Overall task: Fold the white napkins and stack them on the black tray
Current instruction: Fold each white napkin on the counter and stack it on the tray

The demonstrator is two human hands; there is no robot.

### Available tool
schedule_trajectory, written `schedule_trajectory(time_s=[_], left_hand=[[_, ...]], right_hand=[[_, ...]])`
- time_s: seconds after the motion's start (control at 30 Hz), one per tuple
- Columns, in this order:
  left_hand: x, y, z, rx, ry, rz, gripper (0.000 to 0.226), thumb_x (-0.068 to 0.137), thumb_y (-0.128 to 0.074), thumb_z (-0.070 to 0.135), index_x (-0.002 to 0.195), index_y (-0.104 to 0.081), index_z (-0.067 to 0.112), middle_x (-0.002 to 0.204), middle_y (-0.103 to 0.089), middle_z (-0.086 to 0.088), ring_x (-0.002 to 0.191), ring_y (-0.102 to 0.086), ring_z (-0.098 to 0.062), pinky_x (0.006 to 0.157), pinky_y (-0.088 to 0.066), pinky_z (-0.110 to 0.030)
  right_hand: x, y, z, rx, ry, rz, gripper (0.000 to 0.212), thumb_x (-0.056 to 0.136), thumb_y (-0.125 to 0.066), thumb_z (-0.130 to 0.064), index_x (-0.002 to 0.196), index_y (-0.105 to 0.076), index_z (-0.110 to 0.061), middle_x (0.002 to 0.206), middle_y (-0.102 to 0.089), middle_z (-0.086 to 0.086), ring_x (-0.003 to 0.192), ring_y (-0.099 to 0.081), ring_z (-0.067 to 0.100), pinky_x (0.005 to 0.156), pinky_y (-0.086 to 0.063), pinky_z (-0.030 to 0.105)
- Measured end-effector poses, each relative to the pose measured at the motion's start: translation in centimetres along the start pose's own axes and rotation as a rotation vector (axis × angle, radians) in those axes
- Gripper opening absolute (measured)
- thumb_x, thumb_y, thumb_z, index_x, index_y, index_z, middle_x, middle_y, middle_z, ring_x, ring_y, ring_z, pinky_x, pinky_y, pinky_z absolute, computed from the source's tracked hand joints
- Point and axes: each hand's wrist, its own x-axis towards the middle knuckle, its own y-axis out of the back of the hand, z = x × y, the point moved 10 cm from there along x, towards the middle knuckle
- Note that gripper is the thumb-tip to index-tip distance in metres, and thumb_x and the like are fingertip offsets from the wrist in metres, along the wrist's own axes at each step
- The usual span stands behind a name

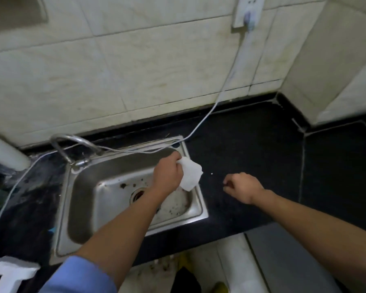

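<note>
The left hand (168, 174) is curled tightly around one end of a crumpled white napkin (191, 177), which sticks out from the thumb side of the fist and hangs above the right rim of the steel sink (200, 210). The right hand (242, 185) hovers over the black countertop (254, 144) near the napkin, apart from it, fingers loosely curled and holding nothing.

The black countertop (262, 155) right of the sink (201, 205) gives open passage from the front edge, bounded behind and at right by tiled wall (135, 70). A white cable (203, 121) slants down and runs along the sink's back rim. The faucet (72, 139) arches over the basin's back-left corner. The left hand (167, 174), gripping a napkin (190, 175), occupies the sink's right rim.
</note>
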Motion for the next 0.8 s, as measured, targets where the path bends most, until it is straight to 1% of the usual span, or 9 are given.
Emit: schedule_trajectory(time_s=[0.1,0.2,0.27,0.37,0.5,0.63,0.7,0.77,0.8], left_hand=[[2.2,-4.0,5.0,0.004,-0.095,-0.065,0.022,0.09,-0.042,0.011,0.104,-0.058,0.013,0.087,-0.065,-0.01,0.079,-0.058,-0.028,0.064,-0.044,-0.034],[3.8,-7.8,8.8,-0.028,-0.175,-0.148,0.019,0.09,-0.04,0.01,0.1,-0.055,0.015,0.077,-0.06,-0.004,0.073,-0.057,-0.026,0.059,-0.039,-0.032],[4.4,-10.2,10.4,-0.049,-0.201,-0.202,0.019,0.089,-0.04,0.009,0.1,-0.055,0.016,0.071,-0.055,0.0,0.069,-0.055,-0.023,0.057,-0.034,-0.029],[4.8,-14.2,11.8,-0.042,-0.236,-0.288,0.023,0.09,-0.042,0.01,0.105,-0.058,0.017,0.075,-0.057,0.003,0.07,-0.056,-0.017,0.058,-0.034,-0.026],[3.6,-20.5,9.8,0.033,-0.22,-0.509,0.026,0.084,-0.048,0.01,0.101,-0.063,0.022,0.105,-0.066,0.004,0.096,-0.061,-0.02,0.076,-0.047,-0.029],[0.7,-24.6,7.5,0.23,-0.306,-0.79,0.007,0.082,-0.054,0.021,0.089,-0.054,0.022,0.107,-0.06,-0.001,0.1,-0.057,-0.024,0.081,-0.044,-0.035],[0.2,-25.4,6.7,0.274,-0.322,-0.844,0.016,0.087,-0.049,0.029,0.099,-0.056,0.02,0.111,-0.056,-0.005,0.103,-0.051,-0.025,0.085,-0.04,-0.037],[0.6,-25.4,5.8,0.187,-0.231,-0.834,0.034,0.088,-0.04,0.034,0.111,-0.06,0.018,0.111,-0.058,-0.006,0.103,-0.052,-0.026,0.089,-0.042,-0.041],[1.1,-25.2,5.4,0.112,-0.171,-0.807,0.039,0.085,-0.038,0.035,0.111,-0.062,0.02,0.108,-0.06,-0.005,0.1,-0.054,-0.025,0.087,-0.044,-0.041]], right_hand=[[-0.8,1.0,5.2,0.053,-0.112,-0.002,0.028,0.092,-0.055,-0.042,0.115,-0.06,-0.029,0.106,-0.066,-0.001,0.098,-0.061,0.021,0.081,-0.05,0.033],[-1.2,1.8,9.9,0.083,-0.22,0.037,0.027,0.091,-0.055,-0.042,0.113,-0.061,-0.029,0.107,-0.066,-0.002,0.098,-0.062,0.021,0.081,-0.05,0.034],[-1.6,2.1,12.5,0.114,-0.289,0.039,0.026,0.09,-0.056,-0.043,0.112,-0.061,-0.03,0.107,-0.067,-0.002,0.099,-0.062,0.021,0.083,-0.051,0.036],[-1.8,2.3,16.0,0.149,-0.384,0.038,0.027,0.09,-0.055,-0.043,0.113,-0.062,-0.031,0.109,-0.067,-0.001,0.1,-0.062,0.022,0.085,-0.051,0.037],[-2.2,1.1,18.8,0.189,-0.447,0.031,0.026,0.09,-0.056,-0.043,0.111,-0.063,-0.03,0.108,-0.067,-0.001,0.1,-0.062,0.022,0.083,-0.051,0.035],[-2.5,-2.1,19.8,0.214,-0.461,-0.043,0.025,0.089,-0.056,-0.043,0.109,-0.063,-0.03,0.108,-0.067,0.0,0.098,-0.062,0.023,0.084,-0.052,0.037],[-1.8,-2.5,20.2,0.225,-0.451,-0.054,0.025,0.089,-0.056,-0.044,0.109,-0.063,-0.03,0.109,-0.067,0.001,0.099,-0.062,0.023,0.083,-0.052,0.036],[-0.4,-2.6,20.2,0.264,-0.44,-0.055,0.026,0.09,-0.056,-0.043,0.11,-0.064,-0.029,0.109,-0.067,0.001,0.098,-0.062,0.022,0.083,-0.052,0.035],[0.4,-2.4,20.0,0.294,-0.442,-0.04,0.026,0.09,-0.056,-0.044,0.11,-0.064,-0.028,0.108,-0.067,0.001,0.098,-0.062,0.022,0.082,-0.052,0.035]])
